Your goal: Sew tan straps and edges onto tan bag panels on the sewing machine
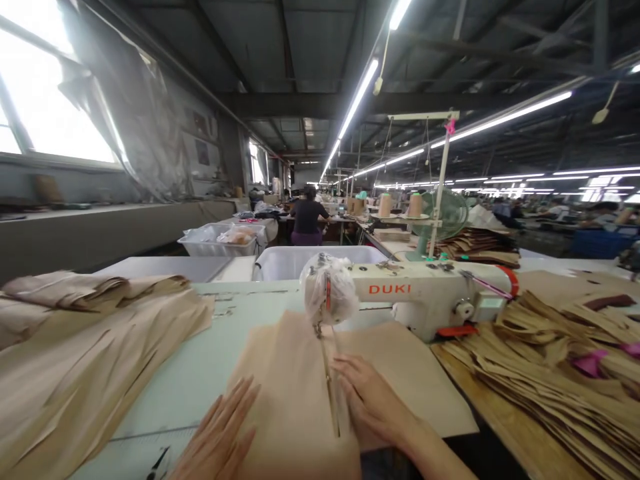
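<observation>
Under the needle end of a white sewing machine (430,293) lies a tan fabric panel (283,373). A long narrow dark strip or slit (330,393) runs down it from the presser foot (318,329); whether it is a zipper I cannot tell. My left hand (220,433) rests flat on the panel's left side, fingers stretched out. To the right of the strip, my right hand (373,397) lies on the cloth, its fingers extended and touching the edge beside the strip. Clear plastic (327,290) wraps the machine's head.
Layered tan cloth pieces (100,360) cover the table's left. Stacked tan strips (560,360) lie to the right. Small dark snips (159,463) sit at the front edge. Behind the machine are a white bin (273,265) and thread cones (415,205). A person (307,217) sits farther back.
</observation>
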A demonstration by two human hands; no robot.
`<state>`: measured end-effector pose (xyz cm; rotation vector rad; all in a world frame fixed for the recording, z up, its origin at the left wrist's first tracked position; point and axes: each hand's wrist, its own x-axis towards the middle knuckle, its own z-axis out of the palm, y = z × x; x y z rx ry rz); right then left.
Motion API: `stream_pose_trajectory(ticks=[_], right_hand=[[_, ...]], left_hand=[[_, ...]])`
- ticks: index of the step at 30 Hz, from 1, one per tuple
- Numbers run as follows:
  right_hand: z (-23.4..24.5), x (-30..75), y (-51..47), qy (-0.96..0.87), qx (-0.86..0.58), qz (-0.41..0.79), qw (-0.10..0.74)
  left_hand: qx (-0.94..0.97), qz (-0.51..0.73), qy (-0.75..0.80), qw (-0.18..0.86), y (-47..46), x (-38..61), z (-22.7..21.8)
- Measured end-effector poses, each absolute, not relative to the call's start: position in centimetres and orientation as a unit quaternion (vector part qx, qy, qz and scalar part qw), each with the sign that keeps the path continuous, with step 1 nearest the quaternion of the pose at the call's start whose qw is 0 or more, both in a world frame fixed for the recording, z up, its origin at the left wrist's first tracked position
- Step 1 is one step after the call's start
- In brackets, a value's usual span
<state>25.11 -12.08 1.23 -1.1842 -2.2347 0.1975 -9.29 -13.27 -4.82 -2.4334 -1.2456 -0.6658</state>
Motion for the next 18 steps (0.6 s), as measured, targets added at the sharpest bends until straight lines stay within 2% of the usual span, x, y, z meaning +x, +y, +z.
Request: stream_pose_trajectory(ticks=[5,8,11,14,18], right_hand=[[-1.6,24.1,-9.5,-0.867,-0.395,0.096,0.287],[-2.5,24.5,-9.3,-0.859,-0.396,0.101,0.310],[-2.2,24.7,-9.6,-0.835,-0.418,0.101,0.344],[-1.1,24.7,-10.9,-0.796,-0.465,0.094,0.375],[-0.6,25.2,-14.6,-0.760,-0.516,0.100,0.383]], left_hand=[[-0.883,-0.161,-0.416,0.144,-11.6,-10.9,-3.9],[-0.862,-0.192,-0.426,0.197,-12.4,-9.9,-3.7],[-0.843,-0.220,-0.426,0.242,-14.3,-5.7,-4.4],[-0.872,-0.205,-0.324,0.305,-16.0,-0.3,-6.2],[-0.853,-0.230,-0.337,0.327,-16.4,3.7,-8.4]])
